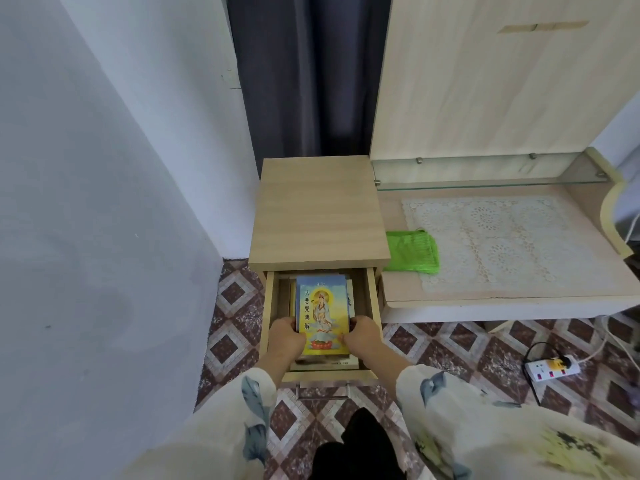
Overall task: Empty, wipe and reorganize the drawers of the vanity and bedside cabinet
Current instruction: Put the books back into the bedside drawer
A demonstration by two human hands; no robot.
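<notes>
The bedside cabinet [320, 209] stands below me with its top drawer [372, 306] pulled out. Inside lies a stack of books, topped by a blue and yellow book [322, 306] with a robed figure and Chinese characters on its cover. My left hand [285, 336] grips the stack's left edge near the front, and my right hand [362, 336] grips its right edge. A green cloth [412, 251] lies folded on the vanity top [519, 296], just right of the cabinet.
A white lace mat [495, 244] covers the vanity top under a glass shelf [485, 183]. A white power strip [550, 368] with cables lies on the patterned tile floor at right. A white wall runs along the left; a dark curtain [308, 74] hangs behind the cabinet.
</notes>
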